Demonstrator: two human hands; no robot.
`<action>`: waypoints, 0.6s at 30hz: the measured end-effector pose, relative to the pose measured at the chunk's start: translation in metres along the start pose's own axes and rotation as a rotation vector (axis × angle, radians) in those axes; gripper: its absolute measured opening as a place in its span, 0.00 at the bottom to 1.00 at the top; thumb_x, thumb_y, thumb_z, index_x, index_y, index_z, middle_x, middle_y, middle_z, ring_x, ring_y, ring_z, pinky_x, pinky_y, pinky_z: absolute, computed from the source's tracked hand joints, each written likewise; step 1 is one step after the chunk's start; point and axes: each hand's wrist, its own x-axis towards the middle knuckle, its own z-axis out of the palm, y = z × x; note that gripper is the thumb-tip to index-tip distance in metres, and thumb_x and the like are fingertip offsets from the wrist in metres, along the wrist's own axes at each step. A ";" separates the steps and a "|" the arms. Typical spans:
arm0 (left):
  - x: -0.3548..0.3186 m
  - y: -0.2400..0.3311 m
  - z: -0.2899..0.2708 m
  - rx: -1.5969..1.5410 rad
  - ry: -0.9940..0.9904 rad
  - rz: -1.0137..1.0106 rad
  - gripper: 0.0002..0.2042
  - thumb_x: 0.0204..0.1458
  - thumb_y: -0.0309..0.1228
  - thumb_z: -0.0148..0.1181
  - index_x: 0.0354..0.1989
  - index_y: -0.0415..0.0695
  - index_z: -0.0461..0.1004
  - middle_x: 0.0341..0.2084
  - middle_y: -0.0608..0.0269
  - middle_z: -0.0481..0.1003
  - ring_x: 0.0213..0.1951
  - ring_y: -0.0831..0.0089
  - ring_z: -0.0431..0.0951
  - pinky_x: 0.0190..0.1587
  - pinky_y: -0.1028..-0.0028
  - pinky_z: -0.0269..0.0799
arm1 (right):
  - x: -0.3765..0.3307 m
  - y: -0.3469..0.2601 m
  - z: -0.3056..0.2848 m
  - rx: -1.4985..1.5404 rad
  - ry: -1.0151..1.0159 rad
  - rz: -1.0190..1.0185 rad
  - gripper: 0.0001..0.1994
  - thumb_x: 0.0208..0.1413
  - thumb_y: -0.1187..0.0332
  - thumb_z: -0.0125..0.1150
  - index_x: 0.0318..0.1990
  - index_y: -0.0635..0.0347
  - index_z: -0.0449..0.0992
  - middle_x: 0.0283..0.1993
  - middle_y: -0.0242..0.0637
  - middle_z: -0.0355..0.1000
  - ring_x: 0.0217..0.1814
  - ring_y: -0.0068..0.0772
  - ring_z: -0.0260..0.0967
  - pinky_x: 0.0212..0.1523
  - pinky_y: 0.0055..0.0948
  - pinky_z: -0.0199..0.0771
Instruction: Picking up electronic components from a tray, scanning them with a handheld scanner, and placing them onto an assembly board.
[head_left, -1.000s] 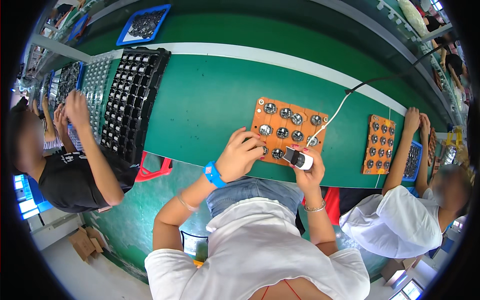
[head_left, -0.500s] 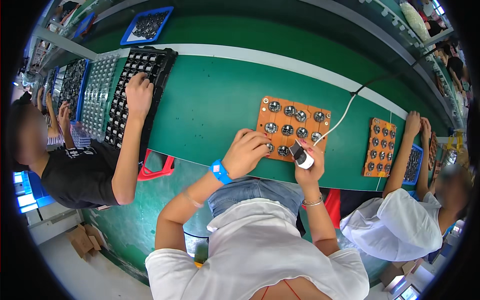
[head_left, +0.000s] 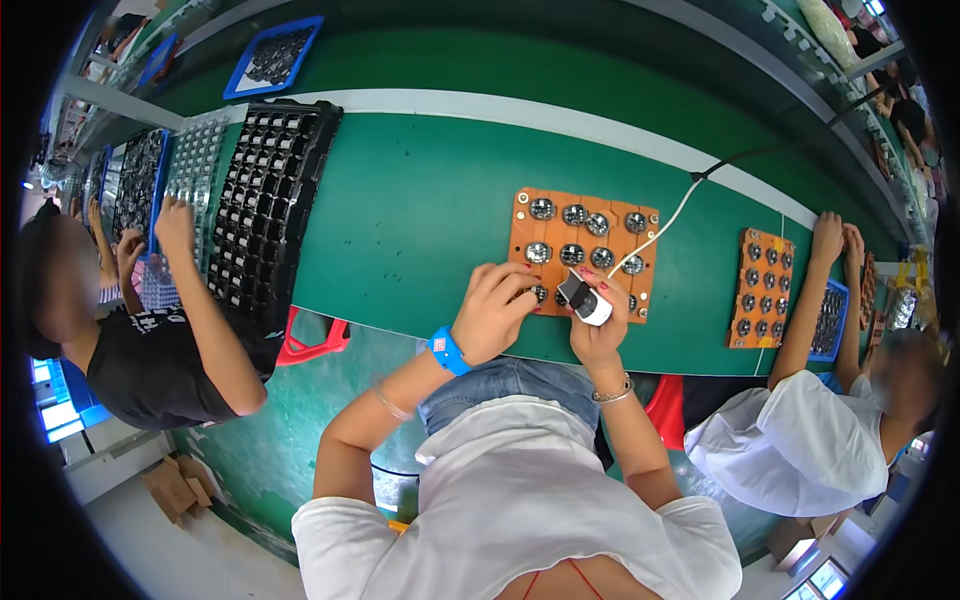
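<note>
On the bench lies an orange board (head_left: 556, 232) carrying rows of round, shiny black parts (head_left: 571, 254). My left hand (head_left: 492, 308) covers the board's near left corner, fingers bent and close together, fingertips beside a round part (head_left: 538, 292). Whatever sits under those fingertips is hidden. In my right hand (head_left: 601, 335) is a white and black corded handheld device (head_left: 588, 302), its dark end tilted over the near row of parts. A white cable (head_left: 668, 222) runs from it to the bench's far edge.
At right stands a second orange board (head_left: 762, 290) beside a co-worker's arms (head_left: 810, 300) and a blue tray (head_left: 829, 320). Leftward are a black compartment tray (head_left: 268, 200), clear trays (head_left: 195, 160) and another co-worker's arm (head_left: 205, 310). A blue tray of dark parts (head_left: 272, 58) lies beyond.
My right hand has shifted the handheld device left and slightly nearer the left hand. My left hand stays at the board's corner. The left co-worker's hand has moved left off the black tray.
</note>
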 end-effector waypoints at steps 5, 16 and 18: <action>0.012 -0.001 -0.016 -0.014 -0.154 -0.043 0.07 0.44 0.24 0.63 0.28 0.44 0.70 0.38 0.63 0.76 0.51 0.63 0.74 0.55 0.58 0.64 | 0.005 -0.003 0.000 -0.058 0.002 -0.026 0.26 0.51 0.80 0.65 0.55 0.60 0.59 0.51 0.49 0.70 0.53 0.45 0.72 0.53 0.36 0.74; 0.023 0.001 -0.030 -0.115 -0.158 -0.127 0.05 0.49 0.23 0.60 0.31 0.43 0.70 0.41 0.59 0.73 0.47 0.57 0.74 0.54 0.59 0.65 | -0.003 0.007 0.000 0.041 0.019 0.094 0.24 0.54 0.80 0.62 0.56 0.62 0.59 0.53 0.48 0.69 0.56 0.43 0.70 0.57 0.37 0.71; 0.023 0.001 -0.030 -0.095 -0.136 -0.097 0.05 0.49 0.22 0.60 0.32 0.42 0.70 0.42 0.57 0.73 0.47 0.56 0.74 0.53 0.60 0.67 | -0.005 0.010 -0.002 0.060 0.041 0.038 0.24 0.54 0.80 0.61 0.57 0.63 0.59 0.53 0.48 0.69 0.56 0.44 0.70 0.57 0.38 0.71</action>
